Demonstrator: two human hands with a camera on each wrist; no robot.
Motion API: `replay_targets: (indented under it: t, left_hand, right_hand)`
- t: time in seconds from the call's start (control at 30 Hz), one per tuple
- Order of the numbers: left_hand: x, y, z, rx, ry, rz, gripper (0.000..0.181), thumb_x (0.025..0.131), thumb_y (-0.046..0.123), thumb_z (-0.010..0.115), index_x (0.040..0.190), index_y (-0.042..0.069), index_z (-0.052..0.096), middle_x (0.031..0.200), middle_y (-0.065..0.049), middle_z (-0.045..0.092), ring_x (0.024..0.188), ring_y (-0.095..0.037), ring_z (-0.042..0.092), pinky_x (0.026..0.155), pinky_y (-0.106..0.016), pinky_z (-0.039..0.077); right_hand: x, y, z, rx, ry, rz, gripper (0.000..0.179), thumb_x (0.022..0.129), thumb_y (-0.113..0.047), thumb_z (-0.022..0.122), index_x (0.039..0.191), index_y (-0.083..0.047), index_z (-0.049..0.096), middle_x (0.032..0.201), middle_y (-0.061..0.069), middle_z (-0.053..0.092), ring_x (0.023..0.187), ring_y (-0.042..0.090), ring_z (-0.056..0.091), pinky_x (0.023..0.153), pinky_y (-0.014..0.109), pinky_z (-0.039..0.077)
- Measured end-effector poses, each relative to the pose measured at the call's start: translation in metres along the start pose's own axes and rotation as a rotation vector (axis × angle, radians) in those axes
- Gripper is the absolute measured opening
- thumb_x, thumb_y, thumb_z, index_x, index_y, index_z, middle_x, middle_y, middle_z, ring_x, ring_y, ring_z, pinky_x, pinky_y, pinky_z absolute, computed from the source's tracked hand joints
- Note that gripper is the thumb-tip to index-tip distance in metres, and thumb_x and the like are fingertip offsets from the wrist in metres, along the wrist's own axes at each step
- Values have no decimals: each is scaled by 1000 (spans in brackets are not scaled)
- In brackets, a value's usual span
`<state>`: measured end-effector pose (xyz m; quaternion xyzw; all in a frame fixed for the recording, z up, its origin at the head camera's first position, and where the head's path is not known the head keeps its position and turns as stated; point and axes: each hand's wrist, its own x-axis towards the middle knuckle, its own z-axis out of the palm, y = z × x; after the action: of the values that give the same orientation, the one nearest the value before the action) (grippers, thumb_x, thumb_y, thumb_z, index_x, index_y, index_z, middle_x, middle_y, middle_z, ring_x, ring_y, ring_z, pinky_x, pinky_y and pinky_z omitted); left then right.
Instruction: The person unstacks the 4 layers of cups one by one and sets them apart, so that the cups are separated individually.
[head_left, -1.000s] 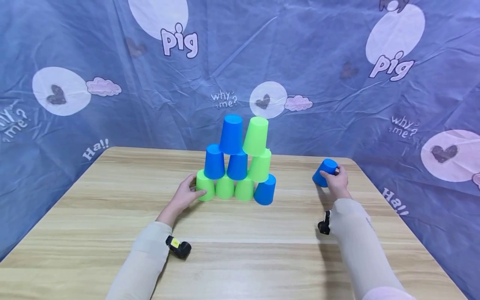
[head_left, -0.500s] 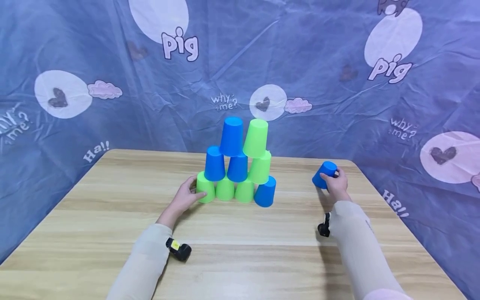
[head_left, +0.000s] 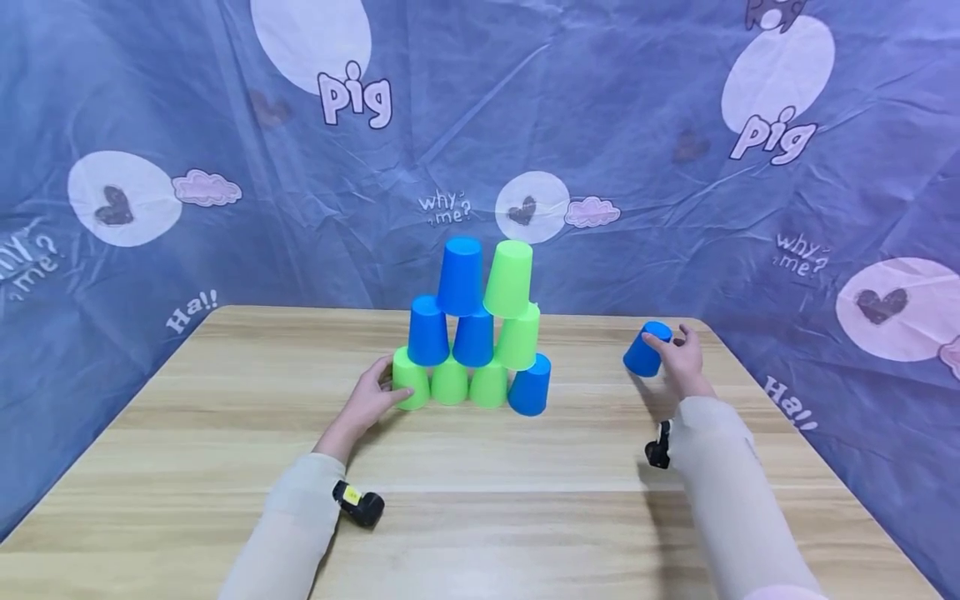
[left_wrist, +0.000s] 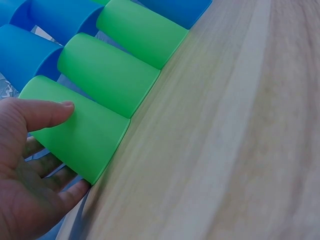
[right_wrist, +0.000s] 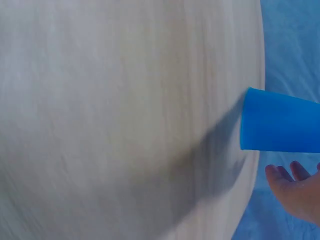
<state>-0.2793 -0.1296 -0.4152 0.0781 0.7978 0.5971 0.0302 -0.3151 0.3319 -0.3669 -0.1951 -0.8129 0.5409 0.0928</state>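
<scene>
Upside-down plastic cups form a three-row stack on the table. My left hand holds the leftmost green cup of the bottom row; in the left wrist view its thumb lies on the near side and the fingers reach round behind. Above that row are two blue cups and a green cup; at the top stand a blue cup and a green cup. At the right, a lone blue cup stands upside down. My right hand is just right of it, fingers apart from its side.
A blue cup ends the bottom row at the right. The wooden table reaches back to a printed blue cloth. Black cameras sit on both wrists. The lone cup is near the table's back right.
The right hand has let go of the lone blue cup and drawn slightly to the right, its fingers spreading. The left hand keeps its hold, and the stack looks the same.
</scene>
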Motion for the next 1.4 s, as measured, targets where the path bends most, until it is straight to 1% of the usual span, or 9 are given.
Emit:
replay_targets:
  t: [0.1,0.27,0.47,0.63,0.83,1.0,1.2,1.4]
  left_hand:
    - [0,-2,1,-8,5,-4,64,84,3,61,140,-2,32,142,-26,38,132,-41,36,112,-51,29]
    - [2,-4,1,-13,14,-8,64,83,2,62,140,-1,33,141,-26,39,132,-40,36,113,-50,29]
    - [0,-3,2,-4,10,-9,64,83,3,61,140,-1,33,142,-25,38,133,-40,36,113,-51,29]
    - [-1,-4,3,-5,11,-19,64,83,3,62,140,0,33,143,-24,38,133,-39,35,113,-50,29]
    - [-1,-4,1,-5,15,-12,64,83,3,62,140,-1,32,143,-26,37,133,-40,34,113,-51,28]
    - [-1,-2,1,-13,12,-10,64,84,3,62,140,-1,31,143,-26,37,134,-40,34,113,-50,28]
    - [0,-2,2,-18,14,-7,66,84,4,62,141,-1,31,142,-26,37,133,-40,35,113,-50,28]
    - [1,-5,2,-15,11,-7,65,84,4,61,140,-1,31,141,-26,38,132,-40,36,113,-50,29]
  right_hand:
    - [-3,-8,-4,-20,-4,-30,84,91,-34,53,150,-7,-1,153,26,7,141,42,15,115,53,22]
    - [-3,-17,-6,-16,-15,-47,84,91,-32,54,150,-8,0,154,25,5,141,41,13,115,52,23]
    - [-3,-26,-8,-21,-17,-102,85,90,-31,56,150,-9,1,154,26,6,141,43,13,115,55,22]
    - [-3,-34,-8,-30,-52,-140,89,89,-34,59,150,-10,-1,154,25,4,141,44,11,114,56,21]
    - [-5,-48,-6,-82,-61,-207,90,88,-39,59,150,-10,1,154,24,6,141,45,11,113,59,21]
    - [-8,-60,-2,-98,-73,-238,90,88,-40,59,150,-10,3,154,24,9,142,42,10,114,58,20]
    - [-12,-73,6,-108,-88,-263,89,87,-43,60,150,-12,5,155,21,11,143,39,11,115,56,20]
    - [-18,-85,14,-113,-119,-322,91,86,-47,60,150,-12,7,154,20,14,142,39,14,114,56,22]
